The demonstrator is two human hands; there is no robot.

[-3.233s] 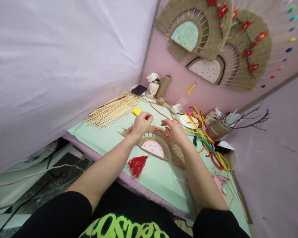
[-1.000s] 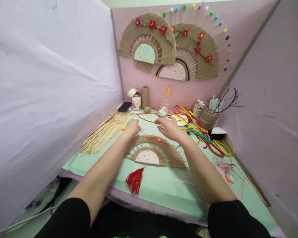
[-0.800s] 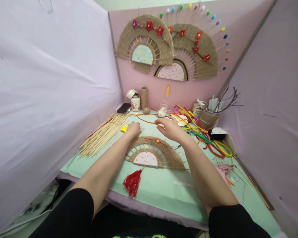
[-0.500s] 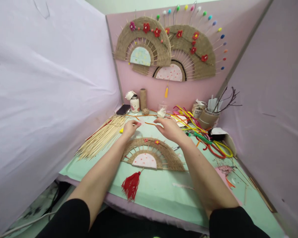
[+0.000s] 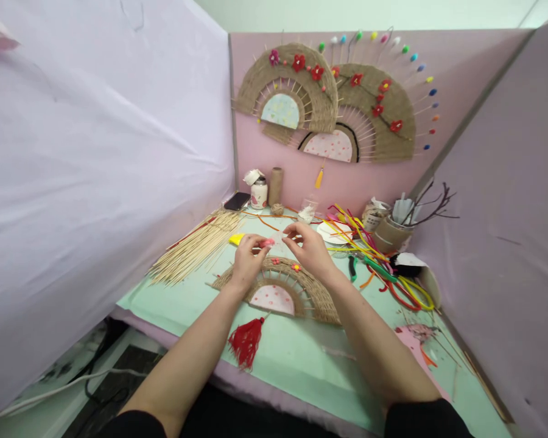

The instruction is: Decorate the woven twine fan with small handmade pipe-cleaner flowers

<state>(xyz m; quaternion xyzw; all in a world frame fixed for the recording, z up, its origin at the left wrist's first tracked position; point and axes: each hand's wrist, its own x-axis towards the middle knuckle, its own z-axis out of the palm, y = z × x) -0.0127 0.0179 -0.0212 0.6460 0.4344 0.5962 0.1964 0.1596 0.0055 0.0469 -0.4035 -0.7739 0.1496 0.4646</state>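
Wider apart a moment ago, the left hand and right hand now both pinch one clear packet (something pink shows at its left end). Just below them lies one woven fan, then one red tassel; well beyond hang two larger fans.

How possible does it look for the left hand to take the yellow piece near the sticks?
Probably yes: the yellow piece lies close beside the left hand, and nothing visible blocks the way. But that hand pinches a pink piece, which it may need to release first.
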